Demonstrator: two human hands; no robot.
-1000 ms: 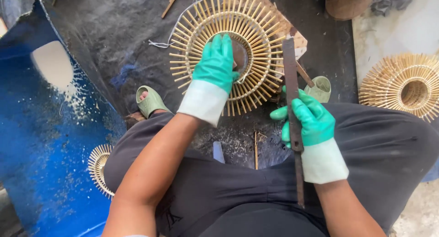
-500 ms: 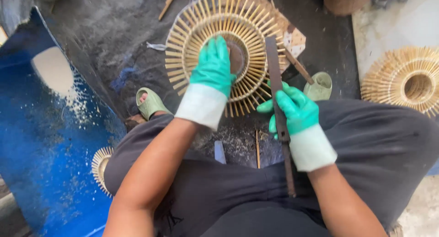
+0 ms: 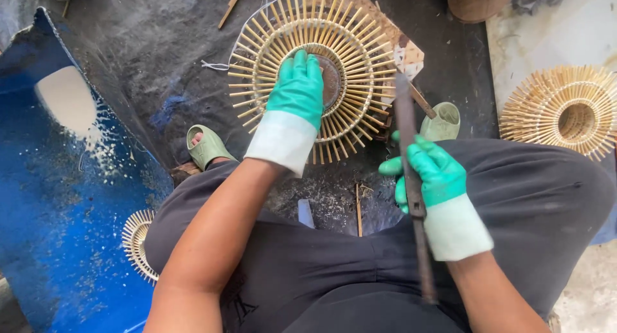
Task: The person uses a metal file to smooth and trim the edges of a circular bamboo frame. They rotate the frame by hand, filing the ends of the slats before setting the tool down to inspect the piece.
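Left hand (image 3: 297, 89): green glove with white cuff, fingers extended and flat, palm pressed down on the round bamboo-spoke frame (image 3: 360, 34), covering its lower-left part and reaching the dark hub in the centre. Not gripping, just pinning it down.

Right hand (image 3: 432, 174): same kind of glove, fingers curled tight around a long dark metal blade (image 3: 407, 124). The blade runs near vertical; its upper end sits at the frame's right edge, its lower end passes over the wrist and down across the lap. Cannot tell whether the tip actually touches the spokes.

Head view, counts:
- Hands: two, both gloved, both the wearer's own.
- Bamboo-spoke frames: three. One under the left hand, a second one (image 3: 569, 111) on the pale surface well off to the right, a third one (image 3: 136, 243) partly hidden behind the left thigh by the blue tarp (image 3: 58, 198).
- Green sandals: two, left sandal (image 3: 207, 147) and right sandal (image 3: 443, 121), either side of the worked frame.
- Blades: one.

Position: the worked frame lies flat on the dark ground straight ahead, between the feet. It is directly under the left hand, and up and to the left of the right hand. A thin bamboo sliver (image 3: 358, 208) lies on the ground between the knees.
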